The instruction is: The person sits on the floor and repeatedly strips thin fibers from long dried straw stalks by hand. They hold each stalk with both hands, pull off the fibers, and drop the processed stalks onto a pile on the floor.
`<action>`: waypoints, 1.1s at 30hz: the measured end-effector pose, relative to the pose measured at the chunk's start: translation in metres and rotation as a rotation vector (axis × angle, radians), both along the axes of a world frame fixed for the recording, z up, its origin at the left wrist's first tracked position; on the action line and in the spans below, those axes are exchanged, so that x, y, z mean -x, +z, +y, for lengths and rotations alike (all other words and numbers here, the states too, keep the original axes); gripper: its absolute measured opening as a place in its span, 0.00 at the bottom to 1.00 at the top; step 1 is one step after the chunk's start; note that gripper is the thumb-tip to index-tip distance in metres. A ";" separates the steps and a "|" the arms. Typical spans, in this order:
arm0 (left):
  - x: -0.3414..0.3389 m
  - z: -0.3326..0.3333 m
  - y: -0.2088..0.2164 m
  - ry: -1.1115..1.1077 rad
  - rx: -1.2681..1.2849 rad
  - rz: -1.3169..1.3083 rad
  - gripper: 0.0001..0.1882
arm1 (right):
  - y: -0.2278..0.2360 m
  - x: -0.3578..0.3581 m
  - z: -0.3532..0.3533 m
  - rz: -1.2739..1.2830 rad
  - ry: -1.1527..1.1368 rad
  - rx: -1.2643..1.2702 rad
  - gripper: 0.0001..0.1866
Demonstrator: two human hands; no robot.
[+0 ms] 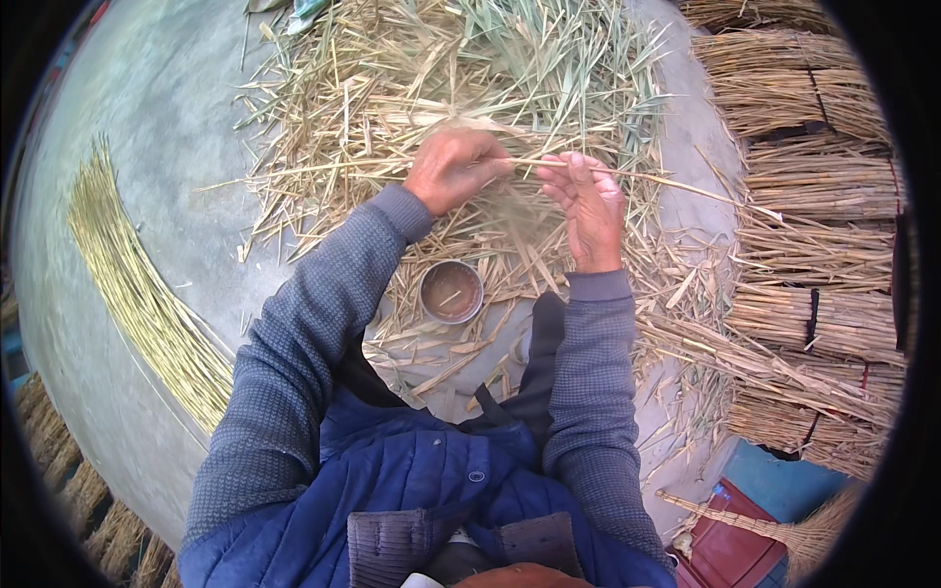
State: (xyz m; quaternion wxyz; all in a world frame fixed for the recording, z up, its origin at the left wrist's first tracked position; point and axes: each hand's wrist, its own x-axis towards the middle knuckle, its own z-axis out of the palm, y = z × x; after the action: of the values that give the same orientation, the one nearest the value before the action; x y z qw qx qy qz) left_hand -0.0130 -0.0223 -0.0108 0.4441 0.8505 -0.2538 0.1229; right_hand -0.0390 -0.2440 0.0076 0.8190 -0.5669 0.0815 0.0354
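Observation:
A long thin straw-coloured reed stalk (676, 182) stretches crosswise in front of me, over a heap of dry leaf strips (382, 127). My left hand (454, 169) is closed around it near the middle, knuckles up. Palm turned up, my right hand (586, 201) pinches the same stalk between thumb and fingers a short way to the right. Below my hands a small round metal bowl (451, 292) stands among the scraps, with reddish-brown contents and a short bit of straw in it.
Yellow-green peeled stalks (147, 284) lie in a long bundle at left. Tied reed bundles (814, 196) are stacked along the right side, with loose stalks (755, 363) beside them. At lower right are a straw broom (818, 534) and a dark red flat object (730, 539). More bundles (98, 500) lie lower left.

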 end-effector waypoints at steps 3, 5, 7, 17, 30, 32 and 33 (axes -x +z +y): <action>-0.001 0.001 -0.001 0.045 0.054 0.086 0.11 | 0.002 -0.001 -0.007 0.003 -0.040 0.051 0.14; -0.002 0.003 0.002 0.037 0.136 0.241 0.09 | 0.000 -0.001 -0.010 0.024 -0.049 0.071 0.14; -0.004 0.006 0.004 -0.001 0.244 0.352 0.08 | -0.004 -0.001 -0.012 0.039 -0.030 0.055 0.14; -0.039 0.095 0.002 0.477 0.137 0.149 0.08 | -0.007 0.001 -0.042 -0.003 -0.158 0.175 0.15; -0.027 0.037 -0.006 0.020 -0.584 -0.022 0.12 | 0.000 -0.001 -0.038 -0.045 -0.112 0.052 0.13; -0.028 0.061 0.003 0.089 -0.641 0.069 0.12 | 0.007 -0.002 -0.058 -0.033 -0.223 0.066 0.15; -0.028 0.063 0.007 0.142 -0.736 0.147 0.12 | 0.008 -0.002 -0.061 0.028 -0.329 0.098 0.16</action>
State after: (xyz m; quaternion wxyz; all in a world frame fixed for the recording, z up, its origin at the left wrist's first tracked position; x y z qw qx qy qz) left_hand 0.0148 0.0407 -0.0039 0.1164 0.9750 -0.1889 -0.0074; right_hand -0.0371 -0.3050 0.0161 0.7839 -0.5846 0.1862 -0.0953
